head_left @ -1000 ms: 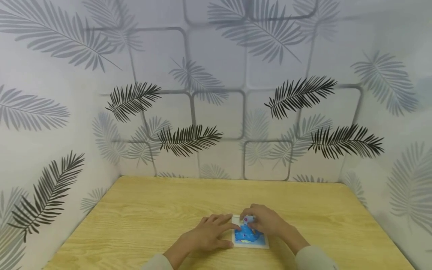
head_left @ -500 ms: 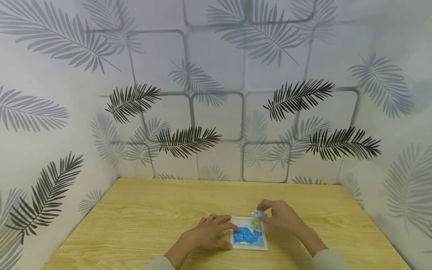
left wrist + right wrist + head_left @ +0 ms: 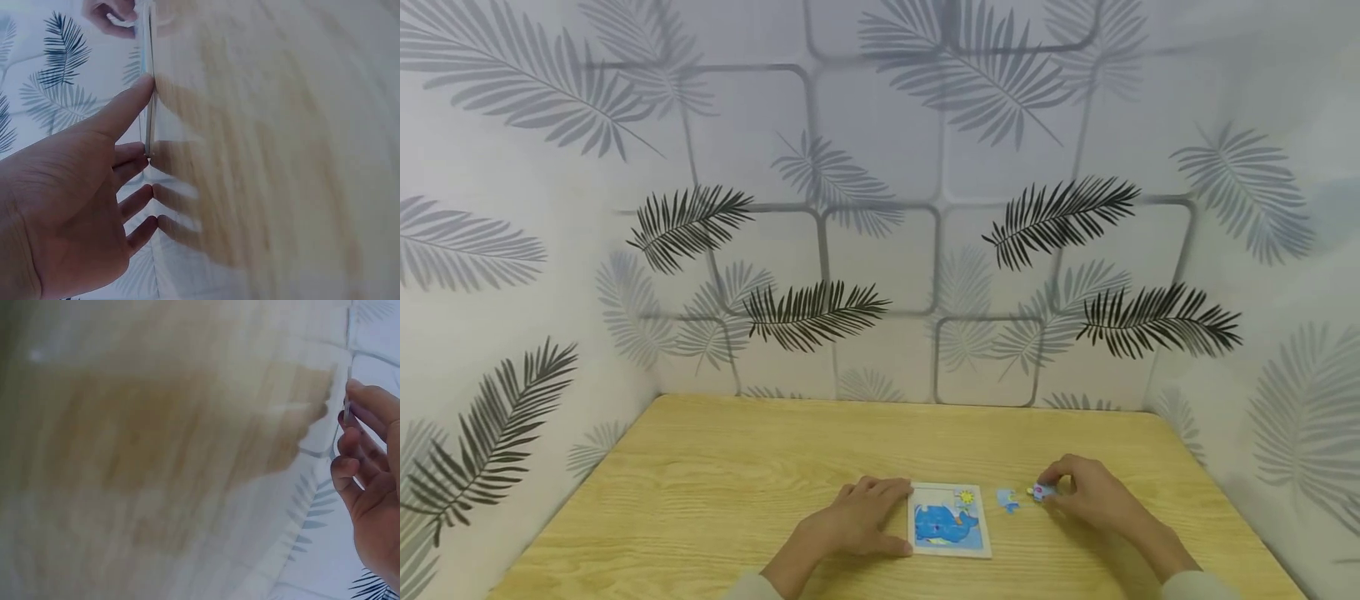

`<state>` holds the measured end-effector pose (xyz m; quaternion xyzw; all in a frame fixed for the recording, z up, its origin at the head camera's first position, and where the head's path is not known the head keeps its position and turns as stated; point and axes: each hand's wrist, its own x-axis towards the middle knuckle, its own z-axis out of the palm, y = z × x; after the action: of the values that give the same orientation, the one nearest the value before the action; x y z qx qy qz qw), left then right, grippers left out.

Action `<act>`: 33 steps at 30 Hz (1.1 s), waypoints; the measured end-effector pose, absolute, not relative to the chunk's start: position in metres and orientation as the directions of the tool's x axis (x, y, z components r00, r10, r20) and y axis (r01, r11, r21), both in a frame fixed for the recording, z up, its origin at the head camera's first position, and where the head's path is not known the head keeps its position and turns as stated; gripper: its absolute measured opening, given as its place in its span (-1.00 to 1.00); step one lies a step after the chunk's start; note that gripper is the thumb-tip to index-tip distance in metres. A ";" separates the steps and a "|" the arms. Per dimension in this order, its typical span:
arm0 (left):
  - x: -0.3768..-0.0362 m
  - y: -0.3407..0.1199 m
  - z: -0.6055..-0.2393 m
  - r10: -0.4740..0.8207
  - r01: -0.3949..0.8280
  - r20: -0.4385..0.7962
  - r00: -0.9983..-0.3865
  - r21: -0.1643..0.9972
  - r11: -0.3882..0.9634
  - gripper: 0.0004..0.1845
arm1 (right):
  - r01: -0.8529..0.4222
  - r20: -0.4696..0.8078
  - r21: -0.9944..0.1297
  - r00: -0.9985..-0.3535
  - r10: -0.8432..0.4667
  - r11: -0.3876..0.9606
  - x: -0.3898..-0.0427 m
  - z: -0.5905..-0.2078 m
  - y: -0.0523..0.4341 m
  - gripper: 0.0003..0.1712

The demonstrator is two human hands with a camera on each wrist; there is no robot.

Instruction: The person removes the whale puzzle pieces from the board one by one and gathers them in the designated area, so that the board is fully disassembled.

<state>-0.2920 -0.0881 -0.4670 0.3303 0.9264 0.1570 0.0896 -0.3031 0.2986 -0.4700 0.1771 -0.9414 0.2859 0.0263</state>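
Note:
A square jigsaw puzzle board (image 3: 952, 553) with a pale rim lies on the table in the head view, showing a blue whale and a yellow sun. Its upper-left part shows pale, bare backing. My left hand (image 3: 859, 518) rests at the board's left side, thumb near the lower corner and fingers at the upper one. In the left wrist view those fingers (image 3: 134, 201) are stretched out along the board's edge. To the right, my right hand (image 3: 1093, 498) pinches a small light-blue puzzle piece (image 3: 1040, 492) between thumb and fingers, its thin edge showing in the right wrist view.
Another loose puzzle piece (image 3: 1007, 500), blue and white, lies between the board and my right hand. The wood-grain table (image 3: 760, 467) runs back to a wall (image 3: 880, 250) with a leaf pattern, and similar walls flank it on both sides.
My right hand has moved right from over the board, carrying a piece away. A loose piece now shows beside the board. My left index finger has drawn back from the picture to the board's edge.

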 end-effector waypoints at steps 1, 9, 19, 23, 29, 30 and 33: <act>-0.293 -0.089 -0.468 0.637 0.577 -0.064 -0.768 0.363 0.732 -0.12 | -0.359 0.146 -0.531 -0.931 -0.334 0.768 -0.304 -0.472 0.302 -0.84; -0.296 -0.088 -0.468 0.624 0.545 -0.065 -0.779 0.421 0.725 -0.12 | -0.454 0.166 -0.537 -0.883 -0.439 0.711 -0.307 -0.477 0.308 -0.86; -0.290 -0.088 -0.468 0.610 0.520 -0.058 -0.790 0.464 0.717 -0.15 | -0.494 0.194 -0.546 -0.860 -0.472 0.676 -0.308 -0.467 0.288 -0.78; -0.290 -0.088 -0.466 0.609 0.522 -0.049 -0.791 0.464 0.716 -0.15 | -0.526 0.212 -0.594 -0.832 -0.513 0.608 -0.313 -0.465 0.268 -0.74; -0.288 -0.086 -0.465 0.597 0.498 -0.061 -0.800 0.487 0.718 -0.16 | -0.541 0.182 -0.616 -0.805 -0.564 0.573 -0.316 -0.460 0.234 -0.73; -0.288 -0.086 -0.466 0.597 0.498 -0.062 -0.800 0.488 0.717 -0.16 | -0.539 0.169 -0.619 -0.801 -0.574 0.571 -0.316 -0.459 0.229 -0.72; -0.288 -0.087 -0.467 0.601 0.503 -0.062 -0.797 0.484 0.716 -0.17 | -0.544 0.127 -0.625 -0.778 -0.615 0.559 -0.316 -0.457 0.215 -0.69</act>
<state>-0.2885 -0.0865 -0.4671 0.3002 0.9200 0.2278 0.1078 -0.3159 0.2151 -0.4574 0.3288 -0.8814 0.3351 -0.0527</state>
